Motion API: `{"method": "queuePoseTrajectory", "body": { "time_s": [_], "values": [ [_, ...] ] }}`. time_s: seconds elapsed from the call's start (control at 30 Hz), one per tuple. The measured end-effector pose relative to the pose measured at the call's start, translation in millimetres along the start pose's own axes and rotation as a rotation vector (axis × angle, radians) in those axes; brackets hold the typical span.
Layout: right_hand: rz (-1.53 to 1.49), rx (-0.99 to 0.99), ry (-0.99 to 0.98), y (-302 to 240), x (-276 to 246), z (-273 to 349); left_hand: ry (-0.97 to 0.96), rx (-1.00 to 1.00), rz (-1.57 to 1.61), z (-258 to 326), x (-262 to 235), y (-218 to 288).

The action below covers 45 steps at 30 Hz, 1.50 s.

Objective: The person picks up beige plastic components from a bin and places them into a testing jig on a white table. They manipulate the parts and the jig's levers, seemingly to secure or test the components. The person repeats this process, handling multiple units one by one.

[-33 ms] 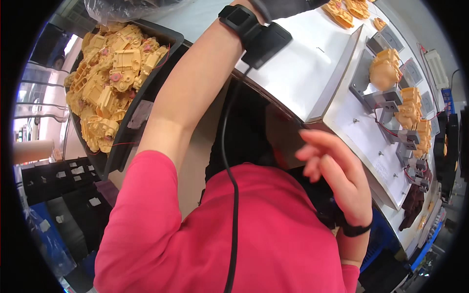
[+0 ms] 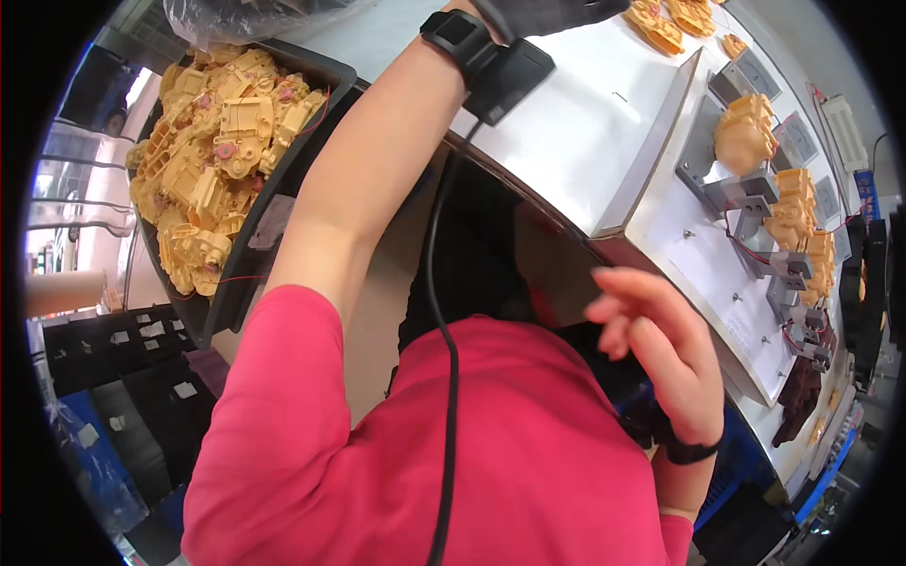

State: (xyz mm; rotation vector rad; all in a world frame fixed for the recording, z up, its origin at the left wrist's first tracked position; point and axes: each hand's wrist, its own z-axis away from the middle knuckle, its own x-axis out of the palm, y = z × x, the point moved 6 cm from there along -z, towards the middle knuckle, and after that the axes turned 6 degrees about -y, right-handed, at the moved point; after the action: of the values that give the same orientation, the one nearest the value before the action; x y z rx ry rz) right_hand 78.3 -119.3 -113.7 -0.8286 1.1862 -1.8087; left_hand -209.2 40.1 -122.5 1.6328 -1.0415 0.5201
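Observation:
My left hand (image 2: 557, 13), in a dark glove, reaches over the white tabletop (image 2: 538, 123) and is partly cut off by the upper edge. Its visible fingers stretch out toward several yellow moulded parts (image 2: 653, 26); anything beyond the edge is hidden. A black watch-like band (image 2: 460, 38) and a flat black box (image 2: 510, 83) with a cable are on that wrist. Bare and loosely bent, my right hand (image 2: 665, 349) hangs in front of the table edge with fingers apart and nothing in them. A black band (image 2: 687, 447) circles its wrist.
A black bin (image 2: 236, 302) heaped with yellow mouldings (image 2: 212, 170) stands at left. Clear plastic (image 2: 245, 19) lies behind it. On the right, a raised white fixture board (image 2: 694, 255) bears grey metal brackets, red wires and yellow mouldings (image 2: 793, 209). A black cable (image 2: 451, 377) runs down my pink shirt.
My right hand has shifted slightly right and down, away from the table edge. My left forearm and the box on its wrist have moved a little to the left.

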Motion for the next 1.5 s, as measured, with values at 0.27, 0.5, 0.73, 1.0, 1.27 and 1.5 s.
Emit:
{"method": "queuePoseTrajectory", "body": {
  "time_s": [0.27,0.5,0.73,1.0,1.27,1.5],
  "values": [
    [0.060,-0.287,0.287,6.9,-45.9,70.1,-0.045,-0.040,0.054,10.8,-71.7,19.6],
    [0.128,-0.423,0.571,11.1,-81.9,98.0,-0.070,0.022,0.077,20.2,-4.9,0.0],
    [0.251,-0.404,0.976,22.3,-113.9,124.3,-0.096,0.075,-0.445,65.3,74.5,-44.3],
    [0.433,-0.423,1.138,30.6,-133.7,138.9,0.234,0.075,-0.250,67.6,59.7,-84.1],
    [-0.485,-0.969,0.982,52.6,-193.0,144.8,0.331,-0.015,-0.333,82.2,0.9,-104.9],
    [-0.805,-1.080,1.004,66.9,-201.0,153.9,0.370,-0.031,-0.275,93.3,-24.2,-104.3]
  ]
}}
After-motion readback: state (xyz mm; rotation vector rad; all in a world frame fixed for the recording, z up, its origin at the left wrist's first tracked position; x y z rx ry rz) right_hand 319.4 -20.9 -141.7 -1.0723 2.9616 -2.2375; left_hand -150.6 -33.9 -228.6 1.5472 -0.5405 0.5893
